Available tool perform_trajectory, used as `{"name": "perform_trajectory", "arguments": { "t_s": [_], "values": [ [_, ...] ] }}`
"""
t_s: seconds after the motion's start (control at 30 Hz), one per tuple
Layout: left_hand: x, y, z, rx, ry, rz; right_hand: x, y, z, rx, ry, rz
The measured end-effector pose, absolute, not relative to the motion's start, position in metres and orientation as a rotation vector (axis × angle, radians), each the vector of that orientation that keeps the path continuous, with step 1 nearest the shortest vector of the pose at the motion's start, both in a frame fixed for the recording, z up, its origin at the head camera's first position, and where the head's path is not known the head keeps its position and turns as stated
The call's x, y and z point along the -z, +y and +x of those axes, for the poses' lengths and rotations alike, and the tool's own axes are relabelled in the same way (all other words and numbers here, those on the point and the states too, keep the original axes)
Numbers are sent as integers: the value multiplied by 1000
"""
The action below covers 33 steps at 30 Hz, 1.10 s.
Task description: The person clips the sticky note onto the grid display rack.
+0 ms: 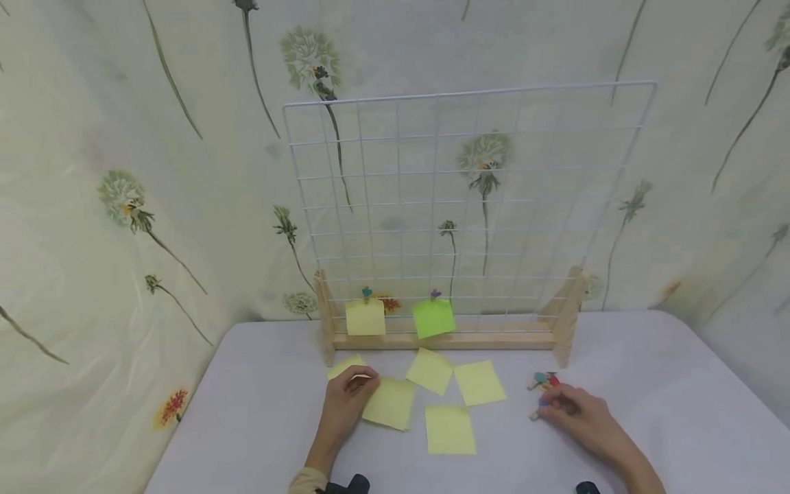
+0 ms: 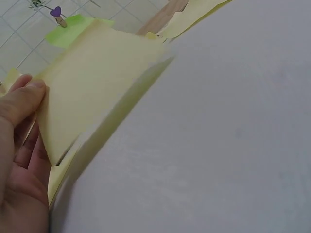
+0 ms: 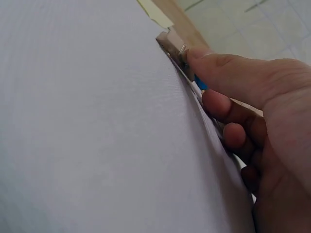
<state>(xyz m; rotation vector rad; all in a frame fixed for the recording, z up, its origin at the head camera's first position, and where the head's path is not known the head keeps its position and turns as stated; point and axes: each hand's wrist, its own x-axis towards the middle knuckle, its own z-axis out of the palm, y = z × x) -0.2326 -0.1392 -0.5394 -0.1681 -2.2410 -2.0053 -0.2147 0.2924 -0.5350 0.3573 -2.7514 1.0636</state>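
1. White desk, wire grid far.
2. Our left hand pinches a yellow note, left; right hand, a blue clip, right.
3. Likely pairing them; next calls for raising both.

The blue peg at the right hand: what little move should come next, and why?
I'd probably lift the blue peg toward the yellow note: the right hand pinches the peg, the left hand pinches that note, and on the wire rack a green note hangs from a purple peg.
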Motion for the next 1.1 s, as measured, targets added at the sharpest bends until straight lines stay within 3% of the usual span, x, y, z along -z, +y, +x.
{"name": "perform_trajectory", "arguments": {
  "t_s": [0.37,1.1],
  "values": [
    [525,-135,-231,2060,-2091,-169,532,300,-222,-1145,-2767,265],
    [514,-129,-249,1995,-2012,155,550,292,-218,-1018,-2414,460]
  ]
}}
